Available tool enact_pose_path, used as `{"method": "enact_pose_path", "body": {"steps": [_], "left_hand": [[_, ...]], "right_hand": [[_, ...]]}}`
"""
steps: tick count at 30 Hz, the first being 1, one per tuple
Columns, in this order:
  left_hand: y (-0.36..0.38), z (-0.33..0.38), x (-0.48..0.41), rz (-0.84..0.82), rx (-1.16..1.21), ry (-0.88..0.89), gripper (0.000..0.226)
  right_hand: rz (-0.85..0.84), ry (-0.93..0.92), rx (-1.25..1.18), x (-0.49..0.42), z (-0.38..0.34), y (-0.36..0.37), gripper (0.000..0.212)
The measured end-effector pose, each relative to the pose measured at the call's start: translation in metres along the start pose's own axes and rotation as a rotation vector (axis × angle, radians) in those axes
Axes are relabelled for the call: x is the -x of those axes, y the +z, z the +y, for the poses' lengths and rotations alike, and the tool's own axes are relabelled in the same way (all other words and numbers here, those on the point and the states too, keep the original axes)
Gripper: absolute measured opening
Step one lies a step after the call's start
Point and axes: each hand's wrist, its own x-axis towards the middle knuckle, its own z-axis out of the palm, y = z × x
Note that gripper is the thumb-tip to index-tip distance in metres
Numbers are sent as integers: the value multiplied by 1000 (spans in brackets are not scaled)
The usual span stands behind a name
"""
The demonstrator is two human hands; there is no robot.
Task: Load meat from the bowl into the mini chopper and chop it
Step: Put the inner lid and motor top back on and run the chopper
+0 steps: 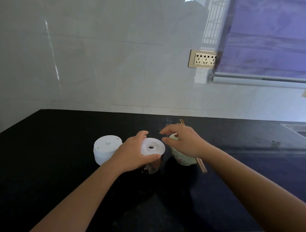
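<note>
Gripping the white lid of the chopper cup, the left hand wraps around the lid's left and near edges, thumb at the front rim and fingers curled over the far rim. The lid is a round white disc with a dark hole at its centre; it sits on top of the clear cup, which stands on the black surface. Dark contents show through the cup wall, but the view does not make clear what they are.

The right hand hovers just right of the lid, fingers spread and loosely curved, holding nothing. It is positioned over the pale bowl, hiding most of the bowl's opening, so any meat inside cannot be seen. The bowl stands immediately right of the cup. A pair of chopsticks lies across the bowl, one end showing behind the right hand and the other end resting on the surface at the bowl's right.

A white round motor unit stands on the surface just left of the cup, partly behind the left hand. A wall socket is mounted on the tiled wall above.
</note>
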Motion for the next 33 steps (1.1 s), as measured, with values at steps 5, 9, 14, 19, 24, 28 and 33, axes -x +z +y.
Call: {"method": "enact_pose_path", "body": {"steps": [5, 9, 14, 19, 24, 28, 33], "left_hand": [[-1, -3, 2, -21, 7, -5, 92], [-5, -5, 4, 1, -3, 9, 92], [-15, -10, 9, 73, 11, 35, 79], [-30, -23, 13, 201, -7, 4, 66], [-40, -43, 16, 260, -25, -89, 65], [-42, -57, 18, 250, -55, -122, 67], [-44, -65, 18, 229, -119, -172, 77]], "right_hand": [[-30, -33, 7, 2, -5, 0, 24], [-58, -83, 68, -1, -12, 4, 23], [-137, -78, 147, -11, -20, 12, 26], [-209, -56, 188, -21, -24, 22, 31], [-243, -43, 195, -27, -26, 30, 28], [-256, -55, 197, -29, -33, 32, 23], [-264, -53, 204, -30, -35, 31, 21]]}}
